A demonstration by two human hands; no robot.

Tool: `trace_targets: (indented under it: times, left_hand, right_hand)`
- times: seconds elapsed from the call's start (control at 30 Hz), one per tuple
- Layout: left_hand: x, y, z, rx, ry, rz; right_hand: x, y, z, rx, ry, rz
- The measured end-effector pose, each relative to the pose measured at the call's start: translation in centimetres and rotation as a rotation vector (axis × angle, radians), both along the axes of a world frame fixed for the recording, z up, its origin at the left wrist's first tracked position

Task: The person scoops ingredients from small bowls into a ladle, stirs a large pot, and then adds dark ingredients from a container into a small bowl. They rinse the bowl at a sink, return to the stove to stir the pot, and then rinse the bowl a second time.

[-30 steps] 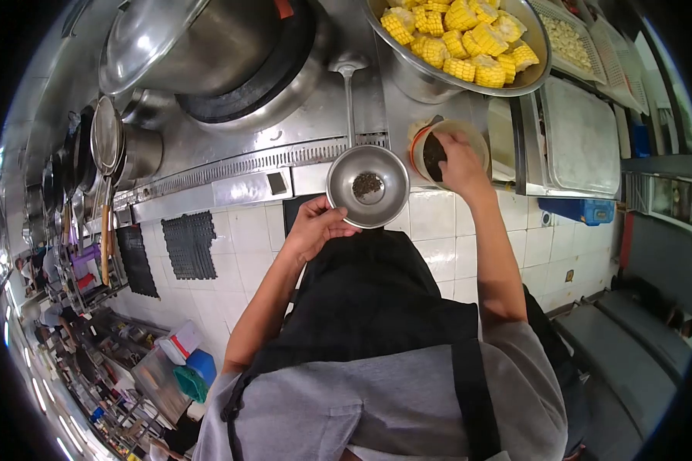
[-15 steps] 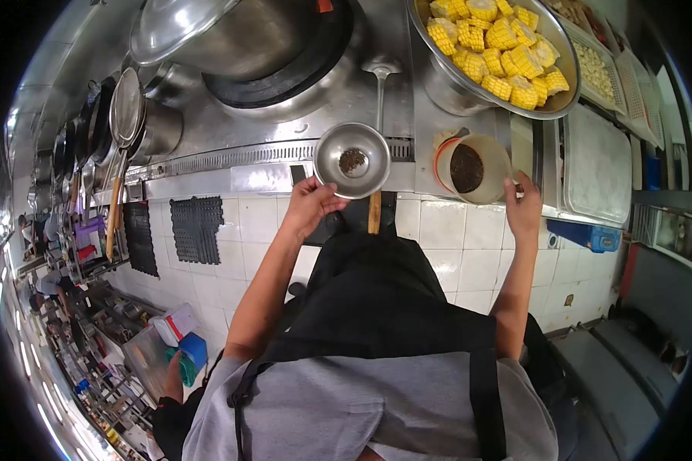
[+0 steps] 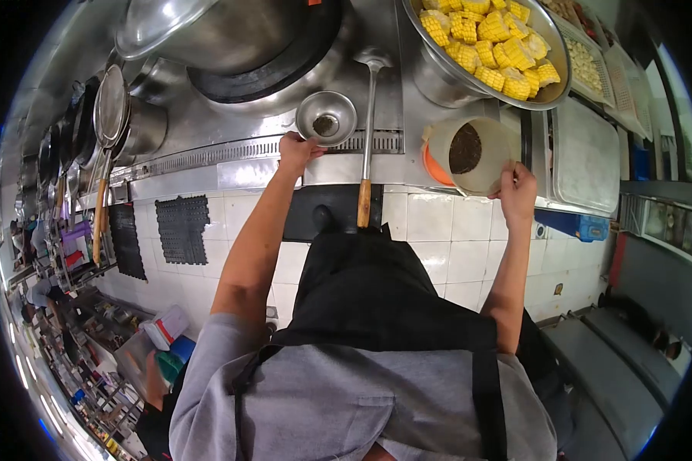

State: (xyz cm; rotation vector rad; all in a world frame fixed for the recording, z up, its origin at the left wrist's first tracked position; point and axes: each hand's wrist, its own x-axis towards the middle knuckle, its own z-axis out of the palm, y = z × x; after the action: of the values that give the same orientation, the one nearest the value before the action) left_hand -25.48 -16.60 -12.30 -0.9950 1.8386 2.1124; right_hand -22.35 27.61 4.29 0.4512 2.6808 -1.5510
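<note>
My left hand (image 3: 301,151) pinches the near rim of a small steel bowl (image 3: 344,111), held over the slotted drain strip of the steel counter. A small heap of dark brown grains (image 3: 325,125) lies in the bowl. At the right, the fingers of my right hand (image 3: 517,189) are closed on the near right rim of a pale plastic tub (image 3: 487,175). Dark brown grains (image 3: 465,150) cover the tub's bottom. An orange container (image 3: 437,163) shows beneath the tub's left side. Between my hands lies a long wok ladle with a wooden handle (image 3: 364,203).
A large steel bowl (image 3: 559,91) of cut corn cobs (image 3: 507,55) stands at the back right. A big pot (image 3: 231,46) sits on the stove. Strainers (image 3: 111,107) and pans hang at the left. A lidded tray (image 3: 587,167) is far right. Another person's arm (image 3: 155,382) shows lower left.
My left hand has moved forward and left with the steel bowl, away from the ladle. My right hand has closed on the tub's rim, and more of the orange container shows.
</note>
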Motion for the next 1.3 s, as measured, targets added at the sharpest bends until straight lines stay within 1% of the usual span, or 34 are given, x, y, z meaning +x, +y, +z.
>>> trace_targets:
  times: [0.03, 0.13, 0.17, 0.2, 0.23, 0.27, 0.3, 0.33, 0.4, 0.5, 0.6, 0.7, 0.77, 0.83, 0.87, 0.93, 1.0, 1.03, 1.1, 1.2, 1.23, 1.3]
  left_hand:
    - [0.0, -0.2, 0.4, -0.044, -0.045, -0.049]
    - [0.6, 0.2, 2.1, -1.125, 0.175, -0.240]
    - [1.1, 2.4, 6.6, -1.232, 0.194, -0.302]
    - [1.0, 3.7, 6.1, -1.238, 0.292, -0.366]
    - [1.2, 6.7, 5.8, -1.003, 0.323, -0.417]
    - [0.6, 9.8, 5.2, -0.863, 0.350, -0.596]
    - [0.7, 13.5, 5.0, -0.799, 0.275, -0.707]
    - [0.8, 16.2, 6.0, -0.742, 0.238, -0.846]
    - [0.0, 20.8, 3.7, -0.779, 0.098, -0.908]
    - [-0.8, 23.8, 3.0, -0.889, 0.070, -0.856]
    - [-1.6, 23.8, 2.9, -0.929, 0.088, -0.863]
    - [-2.0, 20.7, 3.0, -0.924, 0.288, -0.810]
    - [-2.1, 17.1, 6.2, -0.790, 0.430, -0.732]
    - [-1.7, 13.8, 7.1, -0.596, 0.504, -0.483]
    - [-1.6, 13.5, 8.8, -0.527, 0.562, -0.406]
    - [-0.7, 13.3, 13.7, -0.388, 0.666, -0.241]
    - [0.4, 14.8, 16.2, -0.653, 0.950, -0.402]
    - [0.8, 16.0, 16.9, -0.790, 1.089, -0.481]
    - [1.5, 18.6, 16.0, -1.017, 1.245, -0.639]
    - [2.2, 21.7, 15.3, -1.133, 1.257, -0.941]
    - [2.2, 22.4, 14.6, -1.142, 1.255, -1.000]
    - [1.7, 23.2, 13.7, -1.167, 1.247, -1.120]
  right_hand:
    - [0.1, 0.0, 0.5, -0.028, 0.006, -0.012]
    - [1.0, 1.5, 1.9, -0.004, -0.011, -0.037]
    - [1.4, 1.8, 2.3, 0.009, -0.017, -0.050]
    - [1.9, 2.2, 2.8, 0.022, -0.025, -0.062]
    - [2.4, 2.5, 3.0, 0.037, -0.036, -0.073]
    - [2.7, 2.8, 3.0, 0.039, -0.055, -0.075]
    - [3.0, 3.1, 2.8, 0.043, -0.070, -0.079]
    - [3.2, 3.2, 2.9, 0.047, -0.080, -0.084]
    - [3.6, 3.1, 3.4, 0.063, -0.097, -0.093]
    - [4.4, 3.6, 3.3, 0.029, -0.083, -0.130]
    - [5.2, 4.3, 3.4, -0.026, -0.069, -0.163]
    - [5.6, 5.0, 2.8, -0.091, -0.075, -0.179]
    - [5.4, 5.2, 1.7, -0.141, -0.078, -0.184]
    - [4.2, 4.4, -0.7, -0.178, -0.063, -0.184]
    - [3.3, 3.6, -2.0, -0.234, -0.047, -0.188]
    - [1.4, 1.9, -3.5, -0.265, -0.086, -0.159]
    - [0.2, 1.0, -6.3, -0.333, -0.098, -0.132]
    - [0.0, 0.9, -6.6, -0.353, -0.109, -0.132]
    - [-0.5, 0.9, -6.7, -0.387, -0.129, -0.132]
    - [0.1, 1.2, -5.9, -0.612, -0.103, -0.255]
    - [0.4, 1.2, -5.2, -0.655, -0.111, -0.249]
    - [0.6, 1.4, -4.7, -0.660, -0.091, -0.246]
